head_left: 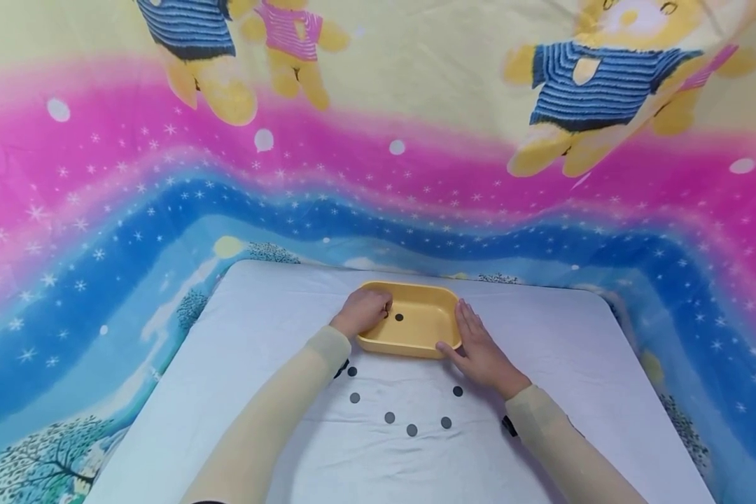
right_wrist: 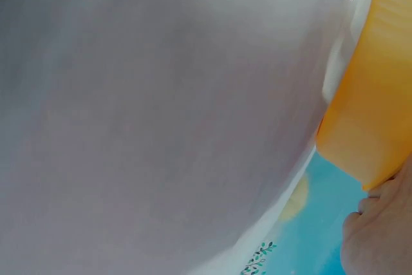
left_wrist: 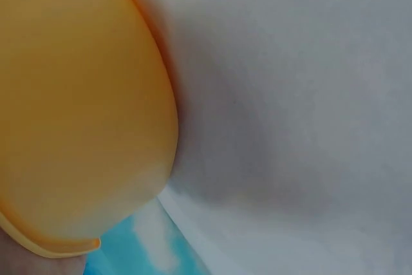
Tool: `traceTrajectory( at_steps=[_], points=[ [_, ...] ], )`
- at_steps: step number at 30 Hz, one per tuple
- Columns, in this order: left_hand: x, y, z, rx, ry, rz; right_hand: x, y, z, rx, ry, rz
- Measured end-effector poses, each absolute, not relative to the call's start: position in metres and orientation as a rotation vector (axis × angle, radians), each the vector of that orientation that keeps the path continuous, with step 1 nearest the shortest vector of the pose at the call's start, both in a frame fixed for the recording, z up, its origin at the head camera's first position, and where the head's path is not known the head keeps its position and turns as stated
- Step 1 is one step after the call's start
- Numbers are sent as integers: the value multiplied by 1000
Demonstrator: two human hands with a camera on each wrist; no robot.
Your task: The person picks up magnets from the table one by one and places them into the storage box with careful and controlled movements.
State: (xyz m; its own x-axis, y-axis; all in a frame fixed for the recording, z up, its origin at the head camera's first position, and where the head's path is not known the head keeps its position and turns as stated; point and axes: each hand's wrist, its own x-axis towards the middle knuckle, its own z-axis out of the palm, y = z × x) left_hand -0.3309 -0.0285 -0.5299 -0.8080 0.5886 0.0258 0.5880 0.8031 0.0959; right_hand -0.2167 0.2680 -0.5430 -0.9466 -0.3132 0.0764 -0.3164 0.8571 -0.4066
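Note:
A yellow rectangular tray (head_left: 409,348) with rounded corners stands near the far edge of the white-covered table. My left hand (head_left: 365,310) reaches over its left end, fingers curled, and pinches a small dark disc that its fingertips mostly hide. Another dark disc (head_left: 399,318) lies on the tray floor just right of those fingers. Against the tray's right end rests my right hand (head_left: 481,350), fingers straight and the thumb spread to the front corner. The left wrist view shows mostly the tray's outer wall (left_wrist: 84,94); the right wrist view has part of the right hand (right_wrist: 380,230) touching the tray.
Several dark round discs lie in a loose arc in front of the tray, among them a left one (head_left: 355,398), a near one (head_left: 412,430) and a right one (head_left: 458,391). A patterned cloth (head_left: 378,189) with bears and snowflakes hangs behind the table (head_left: 277,301).

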Motion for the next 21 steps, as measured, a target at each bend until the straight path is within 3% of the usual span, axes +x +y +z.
traceTrajectory(
  at_steps=[21],
  points=[
    [-316,-44,-508,987,2953,393,-220,268,-546,533,-3015,665]
  ],
)
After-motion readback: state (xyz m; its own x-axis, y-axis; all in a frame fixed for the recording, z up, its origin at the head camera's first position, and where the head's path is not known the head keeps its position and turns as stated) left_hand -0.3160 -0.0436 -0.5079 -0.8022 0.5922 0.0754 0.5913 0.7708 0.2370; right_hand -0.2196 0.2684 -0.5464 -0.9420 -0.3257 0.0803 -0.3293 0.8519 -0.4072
